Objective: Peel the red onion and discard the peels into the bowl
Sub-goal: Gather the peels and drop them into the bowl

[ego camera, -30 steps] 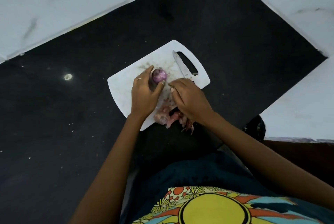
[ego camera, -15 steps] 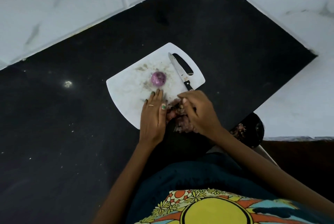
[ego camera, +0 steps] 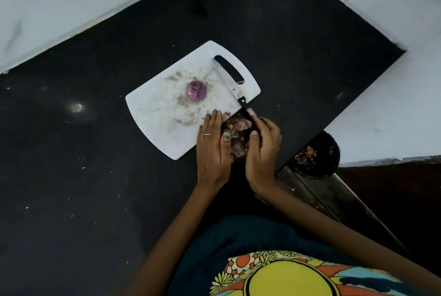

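At frame centre, the flat left hand [ego camera: 213, 150] and curled right hand [ego camera: 262, 145] cup the peels [ego camera: 238, 135]; the onion [ego camera: 196, 90] sits alone on the board [ego camera: 152, 109]

We see a black stone counter [ego camera: 100, 200] flecked with pale crumbs, a bright spot of light [ego camera: 76, 107] reflected on it. White marble-veined wall tiles [ego camera: 59, 7] border it behind and on the right, with dark brown floor [ego camera: 393, 200] below.

No legible text or labels.
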`<state>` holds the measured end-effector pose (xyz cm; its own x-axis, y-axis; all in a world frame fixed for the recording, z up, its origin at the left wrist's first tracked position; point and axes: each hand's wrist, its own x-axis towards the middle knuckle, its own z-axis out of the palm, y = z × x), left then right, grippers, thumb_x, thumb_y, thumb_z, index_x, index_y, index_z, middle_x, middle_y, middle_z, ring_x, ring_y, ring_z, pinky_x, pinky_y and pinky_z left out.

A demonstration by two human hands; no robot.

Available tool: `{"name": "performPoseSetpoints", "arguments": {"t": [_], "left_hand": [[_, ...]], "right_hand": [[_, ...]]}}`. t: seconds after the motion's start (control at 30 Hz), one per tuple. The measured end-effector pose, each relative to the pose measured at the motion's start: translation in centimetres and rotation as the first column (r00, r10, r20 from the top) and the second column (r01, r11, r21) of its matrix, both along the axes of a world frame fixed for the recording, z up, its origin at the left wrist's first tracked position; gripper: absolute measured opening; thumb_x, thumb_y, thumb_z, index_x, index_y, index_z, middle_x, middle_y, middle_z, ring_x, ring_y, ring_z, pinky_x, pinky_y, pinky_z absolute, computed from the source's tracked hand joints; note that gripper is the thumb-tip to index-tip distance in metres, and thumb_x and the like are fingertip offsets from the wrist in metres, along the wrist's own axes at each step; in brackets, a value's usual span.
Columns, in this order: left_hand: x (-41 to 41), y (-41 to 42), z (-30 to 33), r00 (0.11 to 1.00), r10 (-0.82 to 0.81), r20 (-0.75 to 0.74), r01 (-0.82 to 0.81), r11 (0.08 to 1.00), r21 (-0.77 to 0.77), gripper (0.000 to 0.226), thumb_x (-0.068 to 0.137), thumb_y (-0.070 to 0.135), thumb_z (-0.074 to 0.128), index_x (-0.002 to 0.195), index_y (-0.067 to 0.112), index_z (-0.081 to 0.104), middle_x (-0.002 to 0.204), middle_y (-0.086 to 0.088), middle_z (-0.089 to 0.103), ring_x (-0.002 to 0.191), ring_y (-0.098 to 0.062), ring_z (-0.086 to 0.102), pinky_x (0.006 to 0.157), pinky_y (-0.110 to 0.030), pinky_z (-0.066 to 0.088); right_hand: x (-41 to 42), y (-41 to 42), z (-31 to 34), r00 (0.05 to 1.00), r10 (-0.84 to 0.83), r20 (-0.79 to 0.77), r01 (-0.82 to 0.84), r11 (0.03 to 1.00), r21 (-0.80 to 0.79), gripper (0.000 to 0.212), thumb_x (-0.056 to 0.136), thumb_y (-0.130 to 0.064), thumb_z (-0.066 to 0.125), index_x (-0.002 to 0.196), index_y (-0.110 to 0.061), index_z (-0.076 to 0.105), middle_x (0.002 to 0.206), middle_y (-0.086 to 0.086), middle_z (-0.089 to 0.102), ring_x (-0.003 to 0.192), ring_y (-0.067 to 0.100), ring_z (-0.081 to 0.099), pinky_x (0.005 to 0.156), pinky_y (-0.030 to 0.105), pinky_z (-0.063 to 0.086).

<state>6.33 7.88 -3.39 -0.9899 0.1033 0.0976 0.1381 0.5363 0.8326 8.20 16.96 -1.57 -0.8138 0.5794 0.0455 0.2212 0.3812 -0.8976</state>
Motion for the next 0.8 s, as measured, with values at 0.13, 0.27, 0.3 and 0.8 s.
{"name": "performPoseSetpoints", "arguments": {"t": [0.13, 0.27, 0.3, 0.8], "left_hand": [[0.7, 0.3, -0.2, 1.000, -0.006, 0.001, 0.006, 1.000, -0.003, 0.060, 0.098, 0.038, 0.019, 0.145, 0.005, 0.034, 0.153, -0.008, 0.033, 0.143, -0.009, 0.018, 0.119, -0.029, 0.012], [0.8, 0.3, -0.3, 1.000, -0.009, 0.002, 0.009, 1.000, 0.003, 0.060, 0.098, 0.039, 0.019, 0.146, 0.006, 0.034, 0.153, -0.007, 0.034, 0.143, -0.009, 0.020, 0.119, -0.032, 0.014], [0.8, 0.3, -0.3, 1.000, -0.011, 0.004, 0.011, 1.000, 0.000, 0.060, 0.098, 0.040, 0.019, 0.146, 0.007, 0.034, 0.153, -0.006, 0.034, 0.143, -0.009, 0.020, 0.119, -0.032, 0.015], [1.0, 0.9, -0.5, 1.000, -0.007, -0.006, 0.008, 0.998, 0.054, 0.062, 0.098, 0.043, 0.018, 0.146, 0.007, 0.033, 0.153, -0.008, 0.033, 0.142, -0.008, 0.021, 0.118, -0.033, 0.017]], "right_hand": [[0.9, 0.3, -0.5, 0.995, -0.102, 0.019, 0.101, 0.993, 0.053, 0.042, 0.084, -0.007, 0.043, 0.124, -0.008, 0.058, 0.121, 0.011, 0.046, 0.117, 0.021, 0.041, 0.105, 0.034, 0.031], [1.5, 0.7, -1.0, 0.990, -0.028, 0.136, 0.002, 0.983, 0.185, 0.042, 0.087, -0.011, 0.039, 0.124, -0.008, 0.058, 0.125, 0.013, 0.047, 0.120, 0.020, 0.036, 0.102, 0.026, 0.024], [1.5, 0.8, -1.0, 0.988, 0.002, 0.155, -0.035, 0.977, 0.209, 0.042, 0.088, -0.012, 0.038, 0.126, -0.008, 0.057, 0.127, 0.012, 0.047, 0.120, 0.018, 0.033, 0.102, 0.027, 0.023], [0.6, 1.3, -0.5, 0.999, 0.016, 0.043, -0.012, 0.997, -0.073, 0.041, 0.092, -0.018, 0.039, 0.128, -0.008, 0.055, 0.120, -0.005, 0.041, 0.122, 0.016, 0.040, 0.103, 0.010, 0.025]]}}
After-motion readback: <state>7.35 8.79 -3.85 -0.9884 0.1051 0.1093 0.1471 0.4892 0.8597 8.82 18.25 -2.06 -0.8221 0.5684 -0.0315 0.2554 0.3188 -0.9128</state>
